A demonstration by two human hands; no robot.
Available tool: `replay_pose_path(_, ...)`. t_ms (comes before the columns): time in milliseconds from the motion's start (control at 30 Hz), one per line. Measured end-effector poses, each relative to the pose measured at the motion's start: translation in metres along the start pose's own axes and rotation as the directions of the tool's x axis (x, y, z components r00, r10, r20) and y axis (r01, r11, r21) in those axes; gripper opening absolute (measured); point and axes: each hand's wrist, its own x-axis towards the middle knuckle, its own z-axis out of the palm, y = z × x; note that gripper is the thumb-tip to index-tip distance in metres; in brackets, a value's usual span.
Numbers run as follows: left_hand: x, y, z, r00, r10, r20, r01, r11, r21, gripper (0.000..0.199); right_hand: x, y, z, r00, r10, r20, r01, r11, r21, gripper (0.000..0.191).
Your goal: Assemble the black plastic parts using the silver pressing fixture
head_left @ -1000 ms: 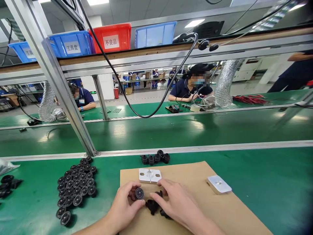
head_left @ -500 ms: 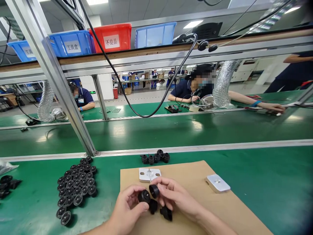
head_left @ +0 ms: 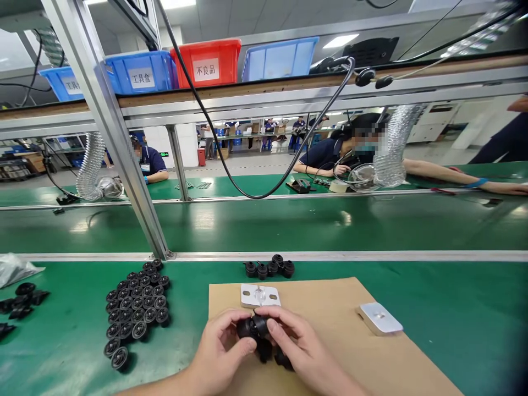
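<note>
My left hand point(head_left: 225, 349) pinches a round black plastic part point(head_left: 245, 328) between thumb and fingers. In my right hand point(head_left: 303, 346) is a black ring-shaped cap point(head_left: 260, 325), tilted against the left part; the two touch, but how far they fit together is hidden. Just below them are a dark piece point(head_left: 264, 350) and another black piece point(head_left: 282, 360), partly covered by my right hand. Both hands are above a brown board point(head_left: 330, 319). Beyond my fingertips lies a silver metal block with two slots point(head_left: 249, 296).
A second silver block point(head_left: 380, 318) sits at the board's right. Rows of black round parts point(head_left: 137, 308) stand on the green table at left, with more black parts point(head_left: 25, 297) farther left. Several black pieces point(head_left: 270, 267) lie behind the board. A metal post point(head_left: 136, 192) rises at left.
The cap in my right hand has come up against the part in my left hand; before, a gap showed between them. The camera view has shifted slightly left.
</note>
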Motion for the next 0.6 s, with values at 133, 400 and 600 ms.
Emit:
replay_pose_path(133, 0.000, -0.003, 0.001, 1.000, -0.008, -0.021, 0.007, 1.000, -0.007, 0.038, -0.001, -0.004, 0.002, 0.986, -0.163, 0.042, 0.167, 0.971, -0.170, 0.034)
replay_pose_path(400, -0.002, -0.005, 0.001, 0.999, -0.040, -0.035, 0.037, 0.996, -0.086, 0.045, -0.001, 0.000, -0.001, 0.936, -0.330, 0.120, 0.351, 0.871, -0.345, 0.036)
replay_pose_path(600, 0.006, -0.014, 0.007, 0.999, -0.028, -0.044, 0.018, 0.974, -0.224, 0.052, -0.003, 0.011, -0.009, 0.905, -0.407, 0.122, 0.413, 0.774, -0.479, 0.039)
